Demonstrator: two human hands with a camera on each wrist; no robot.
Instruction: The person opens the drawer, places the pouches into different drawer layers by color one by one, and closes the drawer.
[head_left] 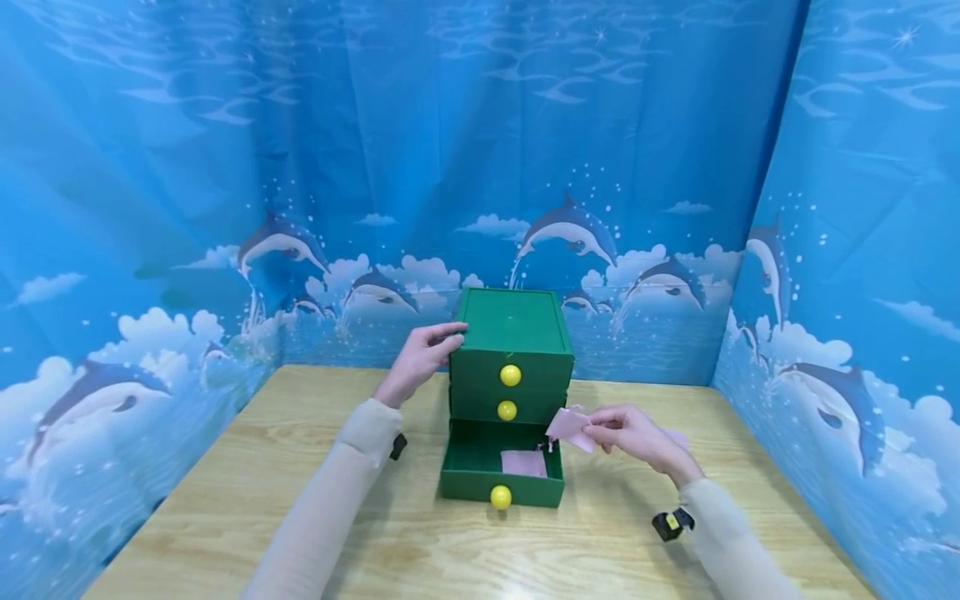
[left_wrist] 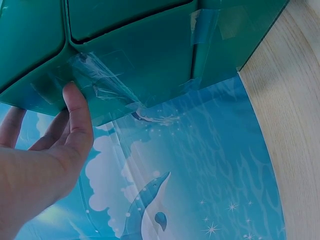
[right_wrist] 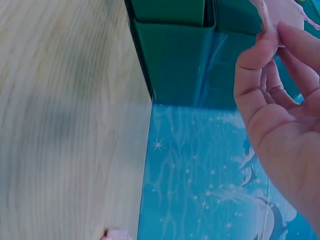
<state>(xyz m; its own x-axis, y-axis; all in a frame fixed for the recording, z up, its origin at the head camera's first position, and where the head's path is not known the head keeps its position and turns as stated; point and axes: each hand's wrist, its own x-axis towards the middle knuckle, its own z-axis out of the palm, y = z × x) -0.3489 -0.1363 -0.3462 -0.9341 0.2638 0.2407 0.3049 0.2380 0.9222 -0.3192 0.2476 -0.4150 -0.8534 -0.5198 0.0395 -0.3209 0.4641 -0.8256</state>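
A small green chest of drawers (head_left: 512, 325) with round yellow knobs stands on the table, its bottom drawer (head_left: 471, 483) pulled out. Inside that drawer lies a flat pink pouch (head_left: 523, 463). My left hand (head_left: 417, 358) rests on the chest's upper left edge; in the left wrist view its thumb (left_wrist: 76, 102) touches the green side. Between thumb and fingertips, my right hand (head_left: 633, 435) pinches another pink drawstring pouch (head_left: 570, 428). This pouch hangs tilted by the drawer's right side, its cords dangling near the rim.
Behind the right hand a further pink piece (head_left: 678, 438) lies on the wooden table (head_left: 420, 550); the right wrist view catches a pink bit (right_wrist: 117, 234) at its bottom edge. A blue dolphin-print curtain (head_left: 420, 167) stands behind the table and along its sides.
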